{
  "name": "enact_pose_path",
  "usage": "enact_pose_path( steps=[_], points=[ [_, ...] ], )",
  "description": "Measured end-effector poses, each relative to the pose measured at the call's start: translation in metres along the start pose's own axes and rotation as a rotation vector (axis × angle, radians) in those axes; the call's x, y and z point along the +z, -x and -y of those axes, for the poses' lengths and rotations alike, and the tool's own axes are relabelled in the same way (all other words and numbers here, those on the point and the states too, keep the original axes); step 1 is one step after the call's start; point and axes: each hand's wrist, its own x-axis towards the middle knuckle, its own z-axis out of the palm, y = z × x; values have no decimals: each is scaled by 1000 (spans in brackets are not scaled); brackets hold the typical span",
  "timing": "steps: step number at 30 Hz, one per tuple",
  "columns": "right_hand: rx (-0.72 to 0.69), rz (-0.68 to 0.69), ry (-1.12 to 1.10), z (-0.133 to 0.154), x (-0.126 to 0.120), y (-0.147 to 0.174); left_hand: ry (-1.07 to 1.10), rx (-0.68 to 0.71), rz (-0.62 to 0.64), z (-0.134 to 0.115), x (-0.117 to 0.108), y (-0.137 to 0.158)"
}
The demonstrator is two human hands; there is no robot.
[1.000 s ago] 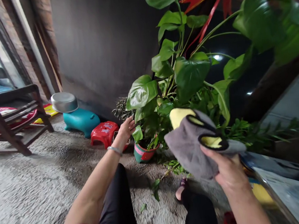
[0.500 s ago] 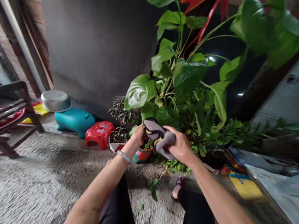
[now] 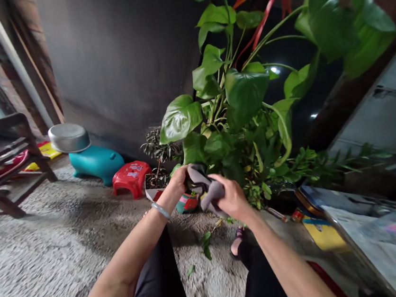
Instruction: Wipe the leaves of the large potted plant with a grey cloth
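A bunched grey cloth (image 3: 208,190) with black and yellow patches is held between both hands, in front of a large leafy potted plant (image 3: 246,90). My left hand (image 3: 180,179), with a pale bangle on its wrist, is closed on the cloth's left end. On the right side my right hand (image 3: 232,193) grips the grey folds, thumb on top. Just below the cloth stands a green and red pot (image 3: 187,203). Cut leaves (image 3: 206,245) on a stem lie on the floor between my feet.
A red plastic stool (image 3: 132,179), a teal animal-shaped seat (image 3: 96,164) with a metal basin (image 3: 70,137) on it, and a wooden chair (image 3: 13,160) stand to the left. At right is a table (image 3: 357,225) with papers and bottles. A dark panel (image 3: 119,57) rises behind.
Both hands have stayed on the cloth, which has shifted slightly and looks more twisted and folded. The camera view has moved a little, so the plant appears slightly further left.
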Motion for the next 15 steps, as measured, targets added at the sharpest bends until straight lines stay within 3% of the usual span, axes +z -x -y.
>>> enact_pose_path(
  steps=[2,4,6,8,9,11,13,15],
  points=[
    [66,-35,-135,-4,-10,20,17,-36,-7,-3,-7,0],
    [37,-273,-214,1,-37,21,44,-64,-3,-5,-10,0],
    [-64,-591,-198,10,-62,2,58,-76,11,-4,-8,1],
    [-134,-781,-156,16,-68,-24,42,-83,30,1,-2,1],
    [-136,-776,-139,17,-61,-35,34,-88,38,4,1,1],
    [-76,-554,-102,13,-33,-41,22,-93,40,12,3,2],
    [36,-203,-80,2,4,-24,18,-88,16,17,-3,1],
    [161,-70,-174,-16,29,9,15,-82,-29,16,-18,1]
  ],
)
